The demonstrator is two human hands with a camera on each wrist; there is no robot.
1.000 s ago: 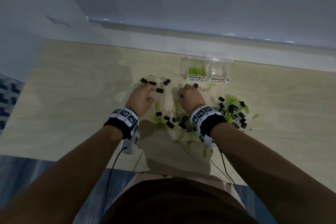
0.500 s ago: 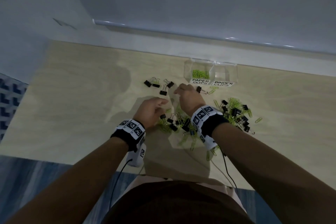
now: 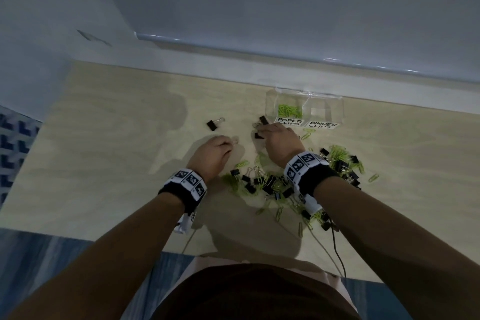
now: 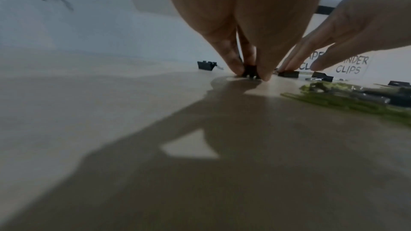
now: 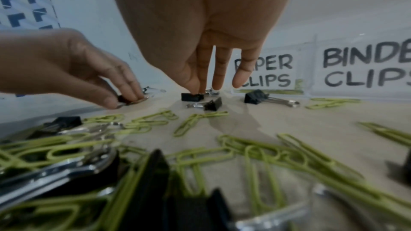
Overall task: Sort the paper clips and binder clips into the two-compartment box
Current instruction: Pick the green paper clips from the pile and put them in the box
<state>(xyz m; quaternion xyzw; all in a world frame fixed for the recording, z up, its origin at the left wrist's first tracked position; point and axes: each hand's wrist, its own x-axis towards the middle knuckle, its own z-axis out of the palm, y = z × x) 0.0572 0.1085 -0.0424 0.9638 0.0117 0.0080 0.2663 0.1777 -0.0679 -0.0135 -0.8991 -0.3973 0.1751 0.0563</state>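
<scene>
A clear two-compartment box (image 3: 309, 92) stands at the back; its PAPER CLIPS side holds green paper clips (image 3: 288, 109), and its BINDER CLIPS side (image 3: 324, 112) looks bare. My left hand (image 3: 231, 143) pinches a black binder clip (image 4: 250, 73) that sits on the table. My right hand (image 3: 259, 134), just in front of the box, pinches another binder clip (image 5: 192, 97) with thumb and forefinger, also down on the table. A mixed pile of green paper clips and black binder clips (image 3: 272, 184) lies under and behind my right wrist.
Loose binder clips lie to the left (image 3: 213, 125) and by the box (image 3: 263, 119). More clips are scattered at the right (image 3: 342, 161). A white wall ledge (image 3: 233, 73) runs behind the wooden table (image 3: 117, 150). Cables (image 3: 337, 254) trail over the table's near edge.
My left hand left the pile and moved forward onto a loose binder clip. My right hand reached forward to the clips in front of the box.
</scene>
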